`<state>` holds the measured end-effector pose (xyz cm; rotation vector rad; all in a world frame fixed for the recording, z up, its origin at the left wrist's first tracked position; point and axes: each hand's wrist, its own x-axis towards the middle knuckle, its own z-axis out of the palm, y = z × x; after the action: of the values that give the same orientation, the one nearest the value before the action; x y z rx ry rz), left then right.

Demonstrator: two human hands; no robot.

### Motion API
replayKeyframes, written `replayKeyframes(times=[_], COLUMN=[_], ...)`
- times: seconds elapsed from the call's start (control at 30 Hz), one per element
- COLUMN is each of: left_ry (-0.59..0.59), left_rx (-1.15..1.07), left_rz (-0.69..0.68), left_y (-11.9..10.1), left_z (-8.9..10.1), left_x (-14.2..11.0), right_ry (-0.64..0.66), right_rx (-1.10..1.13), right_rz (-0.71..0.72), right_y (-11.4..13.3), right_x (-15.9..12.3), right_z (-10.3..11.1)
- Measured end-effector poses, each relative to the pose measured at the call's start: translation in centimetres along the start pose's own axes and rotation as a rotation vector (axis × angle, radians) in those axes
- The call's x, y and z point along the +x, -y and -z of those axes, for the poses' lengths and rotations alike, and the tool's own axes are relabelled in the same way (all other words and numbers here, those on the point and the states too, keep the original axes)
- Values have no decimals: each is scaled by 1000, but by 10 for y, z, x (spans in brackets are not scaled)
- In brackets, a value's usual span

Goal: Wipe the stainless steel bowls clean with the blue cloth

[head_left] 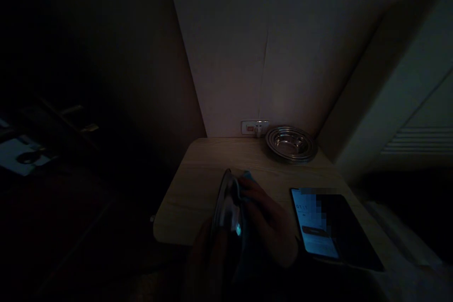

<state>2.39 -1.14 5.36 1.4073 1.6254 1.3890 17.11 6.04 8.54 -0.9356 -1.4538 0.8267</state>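
A shiny steel bowl [223, 207] is tilted up on its edge above the near side of the wooden table [187, 184]. My left hand [207, 252], dim in the dark, grips its lower left side with the fingers wrapped at the rim. On the other side, my right hand [271, 226] presses a light blue cloth [248, 176] against the metal, fingers bent around the cloth. Much of the cloth is hidden under the hand or lost in shadow.
Several nested steel bowls [290, 144] stand at the back right of the table. A lit phone [318, 243] beside a dark flat panel lies at the right. The back wall carries a socket [250, 128] with a plug. The room is very dark.
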Motion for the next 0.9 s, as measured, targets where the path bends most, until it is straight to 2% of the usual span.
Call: replayKeyframes(times=[0.07,0.17,0.3,0.43,0.57,0.73,0.9], left_ry=[-23,-14,62,182,263,265,312], left_rx=[54,126,130,95,67,69,56], left_rz=[4,81,209,328,342,327,286], left_y=[-1,-6,-15,-28,-38,-39,-37], left_z=[-1,-8,-24,-34,-37,-36,-38], left_x=[-1,3,20,34,39,38,36], right_ry=[0,3,25,-18,-20,-3,15], right_rx=[-16,-58,-142,-138,-45,-76,-42], right_rz=[-15,-14,35,24,-88,-49,-108], right_y=[0,3,10,9,9,13,9], right_x=[-1,-2,-3,13,31,23,30], right_z=[2,5,10,16,19,16,20])
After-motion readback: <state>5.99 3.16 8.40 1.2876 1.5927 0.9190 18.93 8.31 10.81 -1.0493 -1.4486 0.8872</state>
